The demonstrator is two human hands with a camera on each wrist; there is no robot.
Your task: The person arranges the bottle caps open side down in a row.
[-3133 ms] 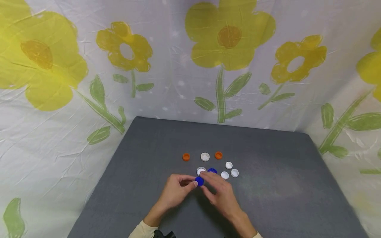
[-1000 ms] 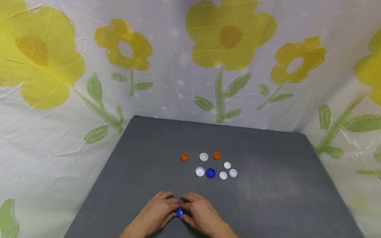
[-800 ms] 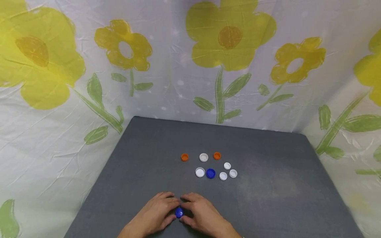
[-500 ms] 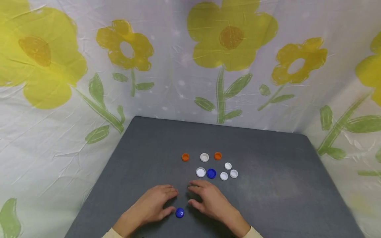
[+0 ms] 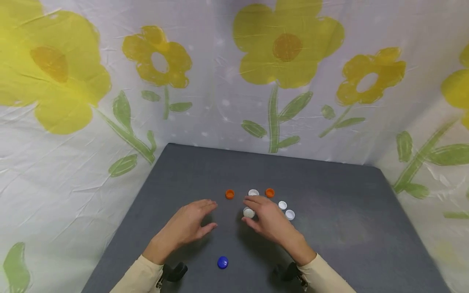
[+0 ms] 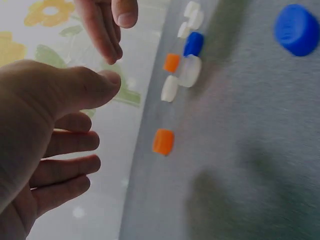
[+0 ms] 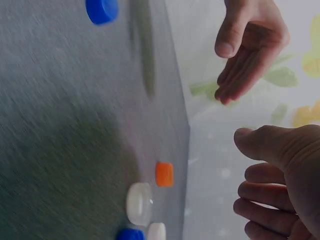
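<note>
A blue bottle cap (image 5: 222,262) lies top side up on the grey table, nearest the person and apart from the other caps. My left hand (image 5: 187,225) hovers over the table beyond it and to its left, thumb and fingers spread, holding nothing. Raised in the same way, my right hand (image 5: 272,220) overlaps part of the cap group in the head view, and its fingers are empty too. The second blue cap (image 6: 194,44) is hidden behind that hand in the head view but shows in the left wrist view, beside a clear-rimmed white cap (image 6: 190,71).
Farther back lie two orange caps (image 5: 229,194) and a white cap (image 5: 253,192), with small white caps (image 5: 290,214) to the right. A flower-patterned white curtain (image 5: 216,122) borders the table at the back and sides.
Both hands held the blue cap near the group, then set it down closer to the person. They have let go, moved apart and lifted away forward; the cap stays put.
</note>
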